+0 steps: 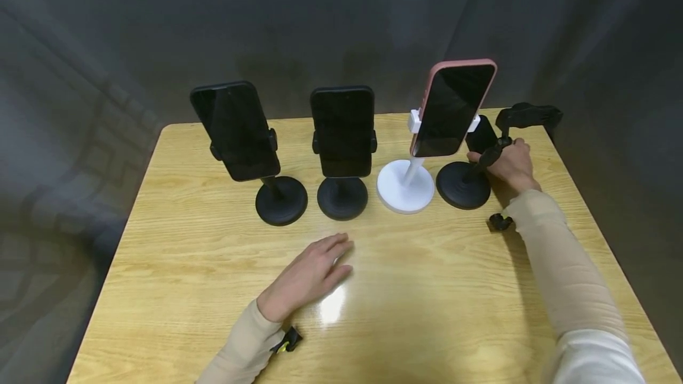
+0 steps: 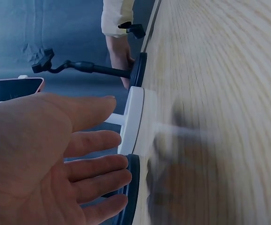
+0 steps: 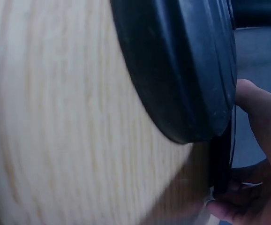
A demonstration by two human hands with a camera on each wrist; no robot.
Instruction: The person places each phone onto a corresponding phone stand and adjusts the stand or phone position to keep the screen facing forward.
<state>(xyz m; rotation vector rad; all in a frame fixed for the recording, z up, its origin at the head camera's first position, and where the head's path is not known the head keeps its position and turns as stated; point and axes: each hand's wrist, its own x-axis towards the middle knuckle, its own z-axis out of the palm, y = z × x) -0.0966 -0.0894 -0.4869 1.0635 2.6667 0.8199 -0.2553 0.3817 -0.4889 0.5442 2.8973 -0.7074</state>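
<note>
At the far right, my right hand (image 1: 509, 165) reaches behind an empty black phone stand (image 1: 463, 185) and grips a black smartphone (image 1: 480, 135) by its edges. In the right wrist view the thumb lies along one side of the phone (image 3: 222, 161) and the fingers curl at the other, partly hidden by the stand's round base (image 3: 182, 70). My left hand (image 1: 306, 274) is over the middle of the table with fingers extended, holding nothing. Its palm and spread thumb show in the left wrist view, nearest the white stand's base (image 2: 134, 119).
A pink-cased phone (image 1: 453, 108) is clamped in the white stand (image 1: 405, 188). Further left, two black phones, one upright (image 1: 342, 132) and one tilted (image 1: 235, 132), sit in black stands. The wooden table (image 1: 176, 289) backs onto a dark curtain (image 1: 320, 22).
</note>
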